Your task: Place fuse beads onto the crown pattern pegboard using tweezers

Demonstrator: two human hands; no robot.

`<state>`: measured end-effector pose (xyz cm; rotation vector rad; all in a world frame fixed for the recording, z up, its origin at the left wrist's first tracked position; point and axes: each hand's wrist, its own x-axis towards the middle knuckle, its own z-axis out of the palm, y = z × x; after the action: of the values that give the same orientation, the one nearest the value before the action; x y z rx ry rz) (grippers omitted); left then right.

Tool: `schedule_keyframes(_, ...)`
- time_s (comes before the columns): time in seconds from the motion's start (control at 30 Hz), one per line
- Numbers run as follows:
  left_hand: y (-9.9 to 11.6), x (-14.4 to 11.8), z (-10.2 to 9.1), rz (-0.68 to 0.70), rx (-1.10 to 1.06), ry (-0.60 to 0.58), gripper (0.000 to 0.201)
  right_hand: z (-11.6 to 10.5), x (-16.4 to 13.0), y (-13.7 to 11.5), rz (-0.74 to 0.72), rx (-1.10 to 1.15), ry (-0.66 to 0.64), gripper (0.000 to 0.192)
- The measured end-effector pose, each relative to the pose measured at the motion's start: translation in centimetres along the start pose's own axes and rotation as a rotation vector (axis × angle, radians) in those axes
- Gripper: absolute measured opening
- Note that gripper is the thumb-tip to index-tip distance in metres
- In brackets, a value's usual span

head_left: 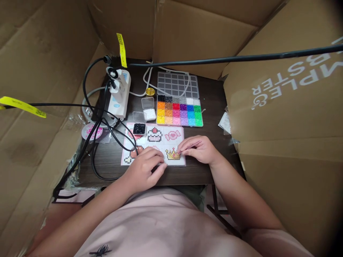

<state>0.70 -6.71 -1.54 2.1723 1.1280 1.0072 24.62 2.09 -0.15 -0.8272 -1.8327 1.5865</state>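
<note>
A dark wooden table point(211, 107) carries everything. On it lie a pattern sheet point(150, 142) with pixel pictures, a bead organiser box point(179, 114) with its clear lid point(178, 85) open, a white power strip point(119, 94) with black cables point(107, 139), 2 small clear containers point(148, 109), a black bead tray point(139, 129), a gold cap point(150, 91) and a pink round piece point(91, 132) at the left edge.
</note>
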Motion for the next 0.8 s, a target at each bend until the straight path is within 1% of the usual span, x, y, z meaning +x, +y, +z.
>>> schedule_keyframes(0.1, 0.00, 0.01, -0.01, -0.017, 0.003, -0.005, 0.008, -0.38, 0.71, 0.02, 0.040, 0.026, -0.065, 0.013)
schedule_keyframes(0.2, 0.03, 0.06, -0.04, -0.016, -0.001, -0.010, 0.009, -0.55, 0.92, 0.10, 0.067, 0.032, -0.092, 0.016)
schedule_keyframes(0.3, 0.01, 0.06, -0.05, -0.008, -0.005, -0.010, 0.009, -0.57, 0.88, 0.08, 0.074, 0.022, -0.094, 0.016)
schedule_keyframes(0.47, -0.03, 0.03, -0.05, 0.005, 0.002, -0.013, 0.007, -0.52, 0.88, -0.14, 0.106, 0.031, -0.056, 0.021)
schedule_keyframes(0.8, -0.01, 0.07, -0.09, 0.016, 0.013, -0.014, 0.007, -0.54, 0.84, 0.01, 0.078, 0.043, -0.065, 0.009)
